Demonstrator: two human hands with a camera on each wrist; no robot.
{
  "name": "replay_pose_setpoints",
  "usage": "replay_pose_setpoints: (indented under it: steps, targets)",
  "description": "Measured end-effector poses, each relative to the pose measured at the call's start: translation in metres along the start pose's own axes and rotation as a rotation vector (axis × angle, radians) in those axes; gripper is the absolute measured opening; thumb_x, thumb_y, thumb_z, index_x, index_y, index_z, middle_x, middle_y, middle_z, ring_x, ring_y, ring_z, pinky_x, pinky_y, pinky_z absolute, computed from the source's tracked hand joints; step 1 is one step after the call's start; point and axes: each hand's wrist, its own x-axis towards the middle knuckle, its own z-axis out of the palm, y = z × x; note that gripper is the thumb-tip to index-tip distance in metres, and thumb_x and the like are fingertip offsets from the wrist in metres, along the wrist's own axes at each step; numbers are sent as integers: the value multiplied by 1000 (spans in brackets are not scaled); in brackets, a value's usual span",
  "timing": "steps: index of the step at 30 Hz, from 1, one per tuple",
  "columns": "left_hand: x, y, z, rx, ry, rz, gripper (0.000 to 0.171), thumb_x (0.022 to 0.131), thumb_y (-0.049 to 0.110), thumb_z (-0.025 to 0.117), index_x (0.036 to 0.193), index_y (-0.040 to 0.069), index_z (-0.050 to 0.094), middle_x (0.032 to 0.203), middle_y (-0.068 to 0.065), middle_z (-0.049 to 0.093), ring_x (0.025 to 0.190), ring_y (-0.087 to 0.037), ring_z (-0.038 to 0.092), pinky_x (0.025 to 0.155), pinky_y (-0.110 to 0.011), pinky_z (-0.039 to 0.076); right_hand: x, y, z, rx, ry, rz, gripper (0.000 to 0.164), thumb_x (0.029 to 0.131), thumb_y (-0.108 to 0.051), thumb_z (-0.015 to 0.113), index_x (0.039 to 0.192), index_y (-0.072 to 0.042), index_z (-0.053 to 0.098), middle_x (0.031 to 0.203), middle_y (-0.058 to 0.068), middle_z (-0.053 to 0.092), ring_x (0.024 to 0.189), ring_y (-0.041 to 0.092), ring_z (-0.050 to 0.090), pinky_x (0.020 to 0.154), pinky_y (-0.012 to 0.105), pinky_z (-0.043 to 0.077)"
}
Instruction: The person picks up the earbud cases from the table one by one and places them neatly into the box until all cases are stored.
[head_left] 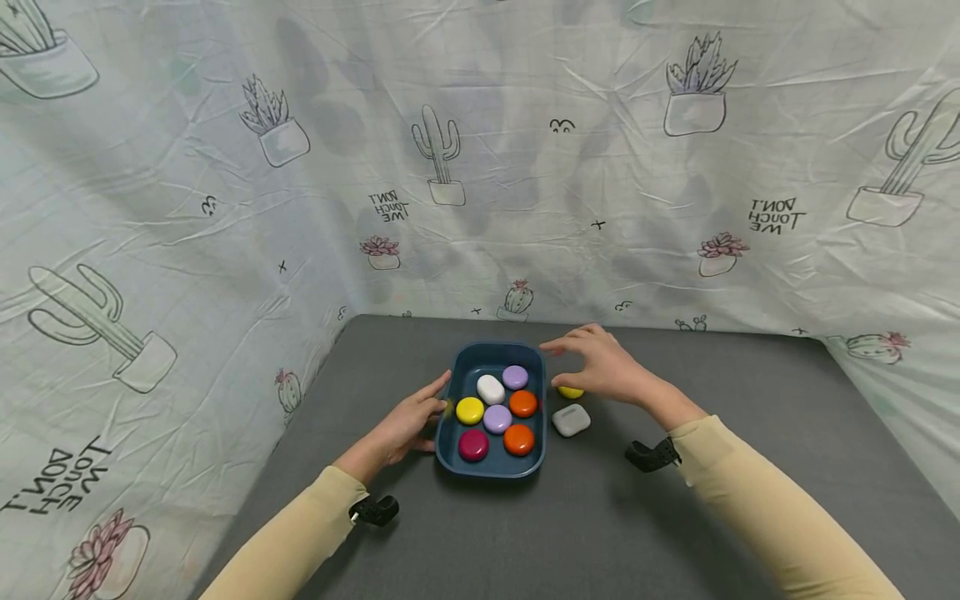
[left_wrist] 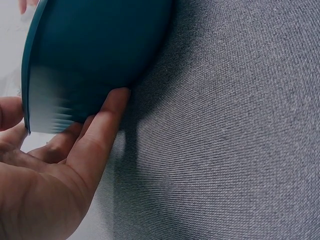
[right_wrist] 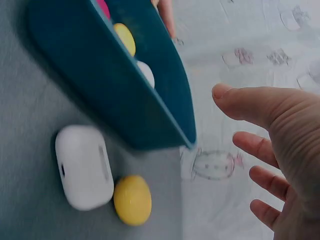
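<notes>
A dark blue tray (head_left: 491, 476) with rounded corners holds several smooth, rounded pieces: yellow (head_left: 470, 410), white (head_left: 491, 390), purple (head_left: 497, 419), orange (head_left: 519, 440) and dark red (head_left: 473, 445). My left hand (head_left: 405, 425) rests its fingers against the tray's left outer wall, as the left wrist view shows close up (left_wrist: 65, 170). To the right of the tray, my right hand (head_left: 607, 367) hovers with fingers spread and nothing in them. Below it lies another yellow piece (right_wrist: 132, 200), partly hidden by the hand in the head view.
Beside the yellow piece, a white earbuds case (head_left: 572, 420) lies close to the tray's right side. A grey cloth (head_left: 480, 542) covers the table. Behind and to the left hangs a pale curtain (head_left: 525, 167) printed with cacti. Both wrists wear black straps (head_left: 651, 455).
</notes>
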Motion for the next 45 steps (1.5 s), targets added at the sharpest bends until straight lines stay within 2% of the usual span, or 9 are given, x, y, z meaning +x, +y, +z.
replay_pose_setpoints:
  steps: [5,12,26,38,45]
  targets:
    - [0,-1,-1,4,-5,1,59,107,24,47,161,42,30,168,-18,15,142,-48,37,81,-55,58,-8,14,-4,-12,11,33,53,90,-29,80,140,-20,65,124,4,66,125,33,43,104,63,28]
    - [1,-2,-2,2,3,-2,60,106,24,48,161,41,31,168,-18,15,143,-49,35,81,-55,58,-13,27,-4,-11,5,72,55,90,-33,80,142,-22,64,128,7,64,131,36,39,105,65,26]
    - [1,0,-1,5,2,-1,59,107,24,47,161,41,30,167,-19,18,140,-46,41,81,-52,58,-15,42,5,-24,-16,121,56,90,-26,80,142,-17,63,129,10,64,131,41,40,104,67,27]
    - [0,0,-1,30,-7,2,60,107,25,47,162,41,28,167,-19,19,138,-45,43,80,-51,58,-14,55,13,-20,-29,141,58,89,-27,81,142,-13,63,129,12,64,129,43,40,102,71,26]
    - [0,0,-3,40,6,-9,59,107,26,48,161,43,30,167,-19,20,136,-44,45,79,-49,59,-10,60,21,-12,-63,169,58,89,-28,81,142,-13,62,129,11,64,127,43,41,101,69,29]
